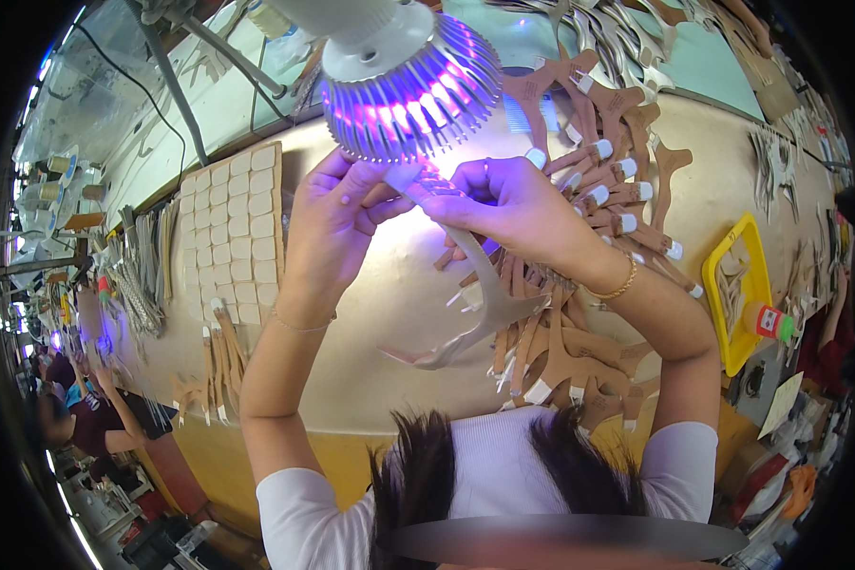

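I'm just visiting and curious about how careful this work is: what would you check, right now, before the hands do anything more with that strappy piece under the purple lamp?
1. Both hands on the piece: ok. The left hand and right hand pinch the top of the strap piece.
2. Piece under the lamp: ok, its top end sits in the purple light.
3. Lower end hanging free: ok, it dangles above the table.
4. Clear of the brown cut pieces: cannot tell, they overlap in the view.
5. Fingers clear of the lamp: cannot tell, they are very close.
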Demonstrator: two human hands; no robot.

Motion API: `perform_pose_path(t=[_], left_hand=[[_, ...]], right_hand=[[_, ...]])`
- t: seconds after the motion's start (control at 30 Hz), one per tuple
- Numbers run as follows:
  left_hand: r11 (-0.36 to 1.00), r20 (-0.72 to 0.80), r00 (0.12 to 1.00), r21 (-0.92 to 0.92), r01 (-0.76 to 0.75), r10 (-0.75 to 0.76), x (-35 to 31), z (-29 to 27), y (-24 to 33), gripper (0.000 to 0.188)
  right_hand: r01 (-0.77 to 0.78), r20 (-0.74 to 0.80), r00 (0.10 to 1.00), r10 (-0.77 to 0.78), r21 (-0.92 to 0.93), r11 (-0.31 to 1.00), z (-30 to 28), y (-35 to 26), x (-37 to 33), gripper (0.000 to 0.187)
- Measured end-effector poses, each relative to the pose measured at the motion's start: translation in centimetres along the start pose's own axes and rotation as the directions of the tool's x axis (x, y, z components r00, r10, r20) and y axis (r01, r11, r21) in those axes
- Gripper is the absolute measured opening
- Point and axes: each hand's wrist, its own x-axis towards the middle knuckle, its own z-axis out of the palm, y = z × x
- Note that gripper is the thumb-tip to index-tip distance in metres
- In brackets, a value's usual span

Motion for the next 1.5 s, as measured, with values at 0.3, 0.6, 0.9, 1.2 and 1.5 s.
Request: perform_pose_path(t=[0.3,0.6,0.9,1.2,1.5], left_hand=[[0.991,-0.001,1.0,0.129,0.02,-0.02,-1.1,1.1,0.1,0.021],[0.962,-0.018,0.988,0.231,-0.144,0.152,-1.7,1.3,-1.0,0.026],[0.989,-0.001,0.997,0.126,-0.08,0.081,-1.7,1.5,-0.8,0.025],[0.985,0.02,0.997,0.152,-0.083,0.081,-2.1,1.1,0.0,0.025],[0.962,-0.006,0.983,0.208,-0.176,0.181,-4.7,2.9,0.0,0.025]], right_hand=[[-0.045,-0.038,0.998,0.042,-0.097,0.994,0.1,-0.3,-0.7,0.031],[-0.022,-0.051,0.998,0.023,0.012,1.0,0.7,0.4,-0.9,0.034],[0.253,-0.191,0.947,-0.259,-0.058,0.966,0.3,0.0,-0.3,0.037],[0.218,-0.198,0.956,-0.216,-0.014,0.976,1.1,-0.9,-0.3,0.03],[0.234,-0.221,0.947,-0.233,-0.025,0.972,2.3,-2.1,-2.1,0.03]])
